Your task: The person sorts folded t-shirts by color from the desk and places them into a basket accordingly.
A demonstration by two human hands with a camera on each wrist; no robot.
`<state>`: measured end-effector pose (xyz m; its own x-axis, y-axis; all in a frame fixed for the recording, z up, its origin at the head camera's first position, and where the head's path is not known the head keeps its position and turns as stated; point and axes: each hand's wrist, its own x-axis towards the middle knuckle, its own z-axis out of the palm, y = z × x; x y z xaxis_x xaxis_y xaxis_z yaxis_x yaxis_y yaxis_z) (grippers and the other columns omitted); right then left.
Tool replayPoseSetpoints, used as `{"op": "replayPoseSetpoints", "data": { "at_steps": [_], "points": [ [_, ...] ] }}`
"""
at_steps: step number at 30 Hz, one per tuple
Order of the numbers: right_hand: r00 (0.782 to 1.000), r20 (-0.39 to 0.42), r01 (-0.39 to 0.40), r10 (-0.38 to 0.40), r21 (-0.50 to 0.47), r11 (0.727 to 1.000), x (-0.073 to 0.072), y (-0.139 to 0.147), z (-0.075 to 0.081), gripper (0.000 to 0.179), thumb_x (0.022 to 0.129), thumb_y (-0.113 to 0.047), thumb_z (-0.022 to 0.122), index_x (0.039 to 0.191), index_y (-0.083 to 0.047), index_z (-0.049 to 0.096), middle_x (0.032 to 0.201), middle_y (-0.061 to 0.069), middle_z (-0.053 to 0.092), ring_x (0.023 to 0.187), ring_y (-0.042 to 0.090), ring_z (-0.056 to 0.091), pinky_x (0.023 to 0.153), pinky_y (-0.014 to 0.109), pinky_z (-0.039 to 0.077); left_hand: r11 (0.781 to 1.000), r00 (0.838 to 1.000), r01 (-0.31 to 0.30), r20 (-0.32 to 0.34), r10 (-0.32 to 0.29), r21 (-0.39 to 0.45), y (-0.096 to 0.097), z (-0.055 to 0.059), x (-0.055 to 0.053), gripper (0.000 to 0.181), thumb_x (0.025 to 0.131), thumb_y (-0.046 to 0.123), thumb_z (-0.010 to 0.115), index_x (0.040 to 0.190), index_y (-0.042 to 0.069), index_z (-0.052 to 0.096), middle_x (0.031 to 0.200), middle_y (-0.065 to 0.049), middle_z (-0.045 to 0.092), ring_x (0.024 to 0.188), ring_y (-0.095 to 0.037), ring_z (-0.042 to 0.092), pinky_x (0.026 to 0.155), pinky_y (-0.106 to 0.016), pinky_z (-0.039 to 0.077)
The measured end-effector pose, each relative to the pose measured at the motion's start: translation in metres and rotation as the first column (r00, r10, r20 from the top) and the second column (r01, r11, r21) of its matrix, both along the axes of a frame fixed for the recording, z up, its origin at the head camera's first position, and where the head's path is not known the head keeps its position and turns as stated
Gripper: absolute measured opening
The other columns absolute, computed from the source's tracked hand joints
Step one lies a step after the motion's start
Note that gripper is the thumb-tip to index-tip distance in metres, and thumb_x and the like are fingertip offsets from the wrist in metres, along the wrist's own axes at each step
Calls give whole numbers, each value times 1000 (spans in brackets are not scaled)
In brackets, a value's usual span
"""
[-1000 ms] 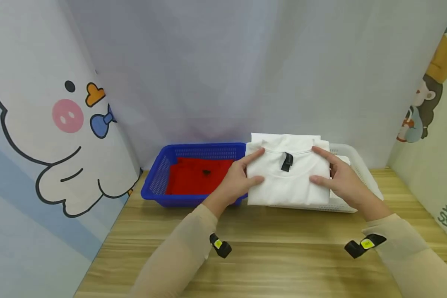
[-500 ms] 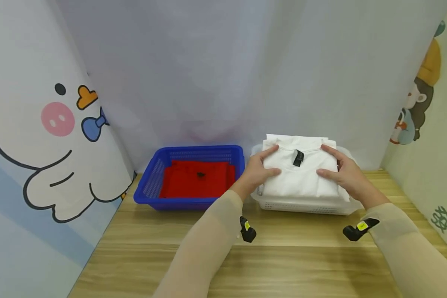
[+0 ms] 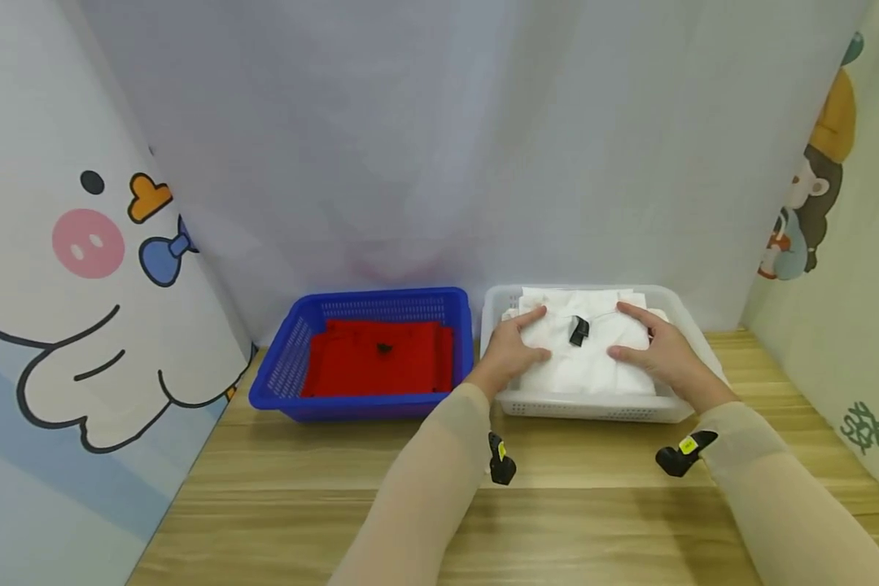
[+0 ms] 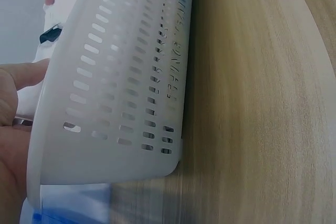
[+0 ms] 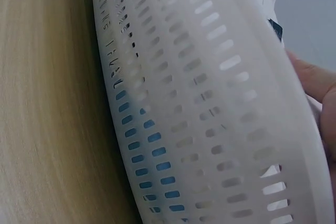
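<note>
A folded white T-shirt with a black neck label lies in the white perforated basket in the head view. My left hand holds its left side, thumb and forefinger on top. The opposite side is held by my right hand in a like way. The other fingers are mostly hidden down the sides. More white cloth shows under the shirt. In the left wrist view the basket wall covers most of the shirt beside my left hand. My right hand shows at the right wrist view's edge.
To the left stands a blue perforated basket with folded red clothing inside. Both baskets rest on a wood-grain table. A pale curtain hangs behind them, and printed panels flank the table.
Both hands have carried the white T-shirt from above the gap between the baskets, right and then down into the white basket. The head view has shifted slightly.
</note>
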<state>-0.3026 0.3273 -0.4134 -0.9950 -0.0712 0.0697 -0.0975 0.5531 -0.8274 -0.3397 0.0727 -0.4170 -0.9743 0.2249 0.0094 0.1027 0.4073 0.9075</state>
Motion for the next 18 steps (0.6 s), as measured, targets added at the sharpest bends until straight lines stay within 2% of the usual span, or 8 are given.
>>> {"op": "replayPoseSetpoints", "data": {
  "at_steps": [8, 14, 18],
  "points": [
    [1000, 29, -1, 0, 44, 999, 0, -1, 3, 91, 81, -38, 77, 154, -24, 25, 156, 24, 16, 139, 43, 22, 109, 57, 24, 1000, 1000, 3, 4, -3, 20, 3, 0, -2, 72, 76, 8, 81, 137, 35, 54, 148, 0, 41, 139, -19, 30, 111, -35, 29],
    [1000, 13, -3, 2, 75, 997, -1, 0, 1, 89, 82, -39, 76, 154, -20, 26, 154, 26, 19, 137, 44, 24, 109, 58, 24, 999, 1000, 16, 23, -17, 43, 3, 0, -2, 71, 77, 12, 82, 138, 33, 53, 148, 1, 42, 139, -18, 30, 109, -33, 31],
    [1000, 10, -9, 8, 73, 997, 0, -1, 0, 88, 84, -36, 75, 154, -18, 25, 155, 26, 19, 139, 44, 20, 110, 59, 20, 997, 999, 34, 21, -36, 71, 2, 1, 0, 69, 78, 13, 81, 139, 31, 53, 147, 3, 43, 139, -17, 30, 109, -33, 31]
  ]
}}
